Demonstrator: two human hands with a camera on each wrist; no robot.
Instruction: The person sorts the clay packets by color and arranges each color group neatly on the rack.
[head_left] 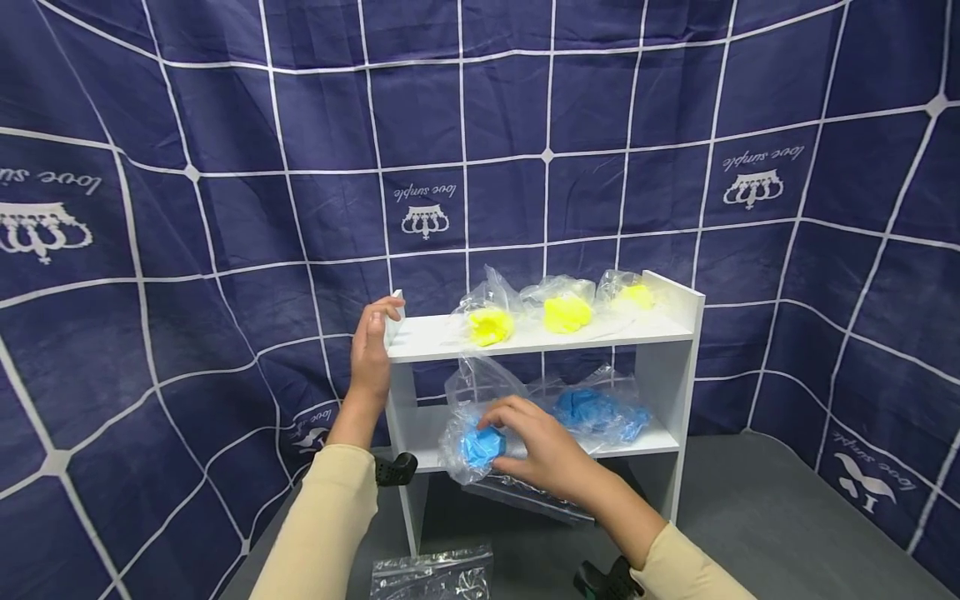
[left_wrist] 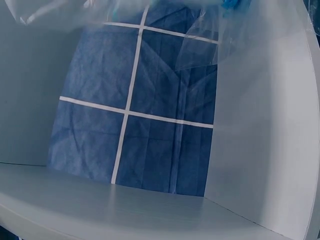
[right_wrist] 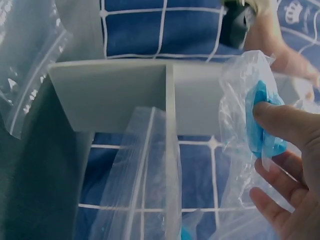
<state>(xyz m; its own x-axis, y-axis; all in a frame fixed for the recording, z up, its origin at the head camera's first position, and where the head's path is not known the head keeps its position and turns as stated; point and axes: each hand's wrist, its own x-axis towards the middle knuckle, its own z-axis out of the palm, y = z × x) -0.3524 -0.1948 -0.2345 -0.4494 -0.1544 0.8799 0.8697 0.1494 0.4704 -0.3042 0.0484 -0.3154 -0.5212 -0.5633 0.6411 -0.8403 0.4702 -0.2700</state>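
My right hand (head_left: 543, 450) pinches a bright blue lump (right_wrist: 260, 120) through a clear plastic bag (head_left: 468, 392), thumb on one side and fingers on the other. It is at the front left of the lower level of a small white shelf (head_left: 540, 337). Behind and right of it lies another bagged blue lump (head_left: 592, 408) on that level. My left hand (head_left: 371, 354) holds the top of the shelf's left side panel, fingers bent over its edge. Only the shelf's inside and some plastic show in the left wrist view.
Three yellow lumps (head_left: 567, 313) in clear bags stand along the top level. A clear zip bag (head_left: 431, 575) lies on the dark grey surface (head_left: 787, 500) in front. Another empty-looking bag (head_left: 525, 496) hangs below the lower board. A blue checked cloth (head_left: 502, 108) encloses the back and sides.
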